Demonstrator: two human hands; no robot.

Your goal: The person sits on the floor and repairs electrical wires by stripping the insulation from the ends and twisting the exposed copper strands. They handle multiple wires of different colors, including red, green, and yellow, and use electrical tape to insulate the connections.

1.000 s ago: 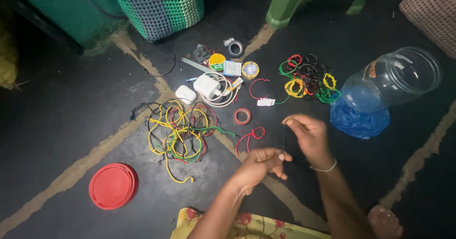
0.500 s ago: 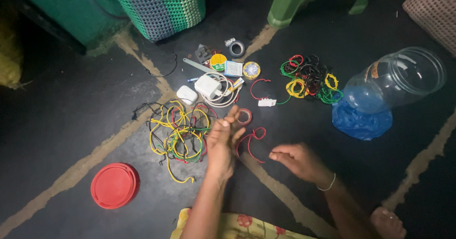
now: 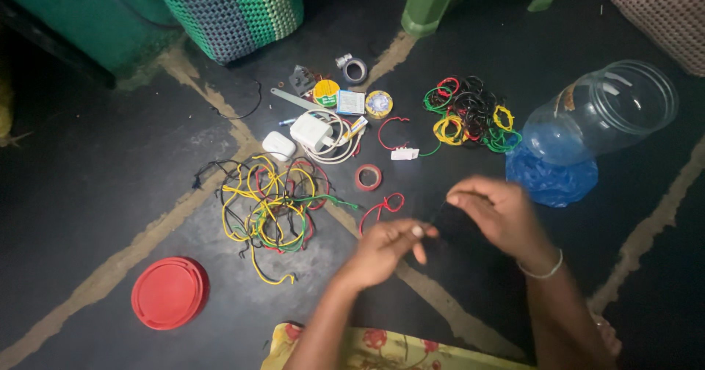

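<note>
My left hand (image 3: 385,249) and my right hand (image 3: 499,212) meet over the dark floor, fingertips pinched on a thin black wire (image 3: 438,212) stretched between them. Just left of the hands lies a red wire loop (image 3: 382,207), and beyond it a small red tape roll (image 3: 368,177). A loose tangle of yellow, green, red and black wires (image 3: 268,208) sprawls further left. Neat coils of coloured wire (image 3: 470,113) are heaped beyond my right hand.
A clear plastic jar (image 3: 602,113) lies on its side on a blue bag (image 3: 547,182) at right. Its red lid (image 3: 169,293) sits at lower left. A white charger (image 3: 312,131), tape rolls (image 3: 355,69) and small parts lie further back. A woven basket (image 3: 228,6) and a green chair leg (image 3: 433,2) stand behind.
My left hand has pulled back from the red tape roll area. My right hand has lifted from the floor, and both now pinch the black wire together.
</note>
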